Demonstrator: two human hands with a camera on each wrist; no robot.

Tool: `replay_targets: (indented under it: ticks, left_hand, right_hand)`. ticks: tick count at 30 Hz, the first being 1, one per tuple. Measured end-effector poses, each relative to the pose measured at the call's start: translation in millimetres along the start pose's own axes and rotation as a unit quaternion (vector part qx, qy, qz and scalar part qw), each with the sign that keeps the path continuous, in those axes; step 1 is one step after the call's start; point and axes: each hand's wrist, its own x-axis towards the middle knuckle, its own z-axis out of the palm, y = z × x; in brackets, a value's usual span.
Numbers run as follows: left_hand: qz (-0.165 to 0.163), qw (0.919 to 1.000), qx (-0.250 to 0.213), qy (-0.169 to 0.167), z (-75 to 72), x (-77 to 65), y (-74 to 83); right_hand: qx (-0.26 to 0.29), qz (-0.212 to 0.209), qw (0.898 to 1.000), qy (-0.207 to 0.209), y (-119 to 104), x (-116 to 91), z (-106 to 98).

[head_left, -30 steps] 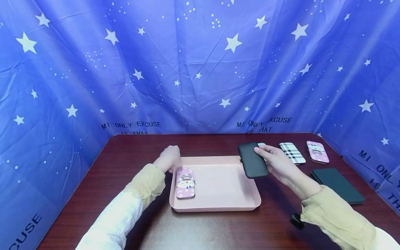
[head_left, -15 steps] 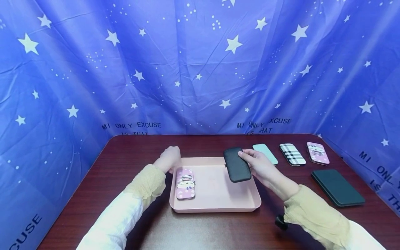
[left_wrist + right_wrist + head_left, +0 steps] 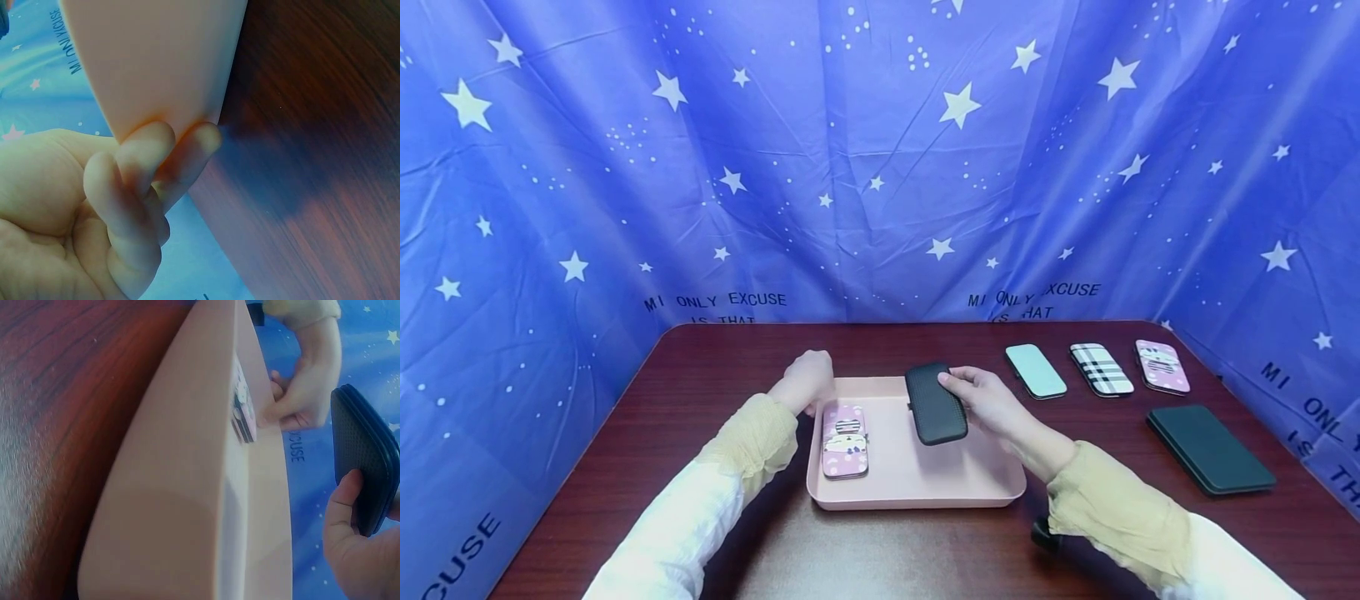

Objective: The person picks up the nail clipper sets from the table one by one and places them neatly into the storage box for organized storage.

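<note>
My right hand (image 3: 1000, 408) pinches a slim black case (image 3: 936, 410) by its right edge, thumb on the textured top face. The case is held above the pink tray (image 3: 917, 503), with a small clasp on its left side. In the right wrist view the black case (image 3: 362, 450) is tilted on edge, beyond the tray wall. At the tray's back left corner, my left hand (image 3: 807, 380) grips the rim. The left wrist view shows its curled fingers (image 3: 147, 147) against the outer wall. A pink cartoon-patterned case (image 3: 846, 442) lies inside the tray along the left wall.
On the table's right side lie a mint case (image 3: 1036, 372), a plaid case (image 3: 1102, 369) and another pink patterned case (image 3: 1162, 366) in a row. A larger dark green flat case (image 3: 1213, 450) lies before them. A blue star-print curtain (image 3: 880, 167) surrounds the table.
My right hand has carried the black case leftward, from the tray's right edge to over its middle, uncovering the mint case. My left hand stays at the tray's rim.
</note>
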Motion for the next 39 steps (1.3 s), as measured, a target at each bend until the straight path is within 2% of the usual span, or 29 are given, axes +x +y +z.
replay_targets:
  ticks: [9,18,29,39]
  left_hand:
    - [0.007,0.9999,0.011,0.01,1.3,0.5,-0.4]
    - [0.003,0.9998,0.012,0.013,1.5,1.5,1.3]
    - [0.005,0.9998,0.009,0.017,2.8,4.5,-1.7]
    - [0.005,0.9999,0.012,0.01,1.9,3.9,-0.5]
  right_hand:
    - [0.004,-0.02,1.0,-0.007,14.4,4.4,16.1]
    - [-0.029,0.009,0.999,-0.014,31.1,3.5,30.8]
    - [0.036,0.019,0.999,-0.024,42.1,6.9,43.8]
    - [0.029,0.029,0.999,-0.019,46.7,8.7,43.9]
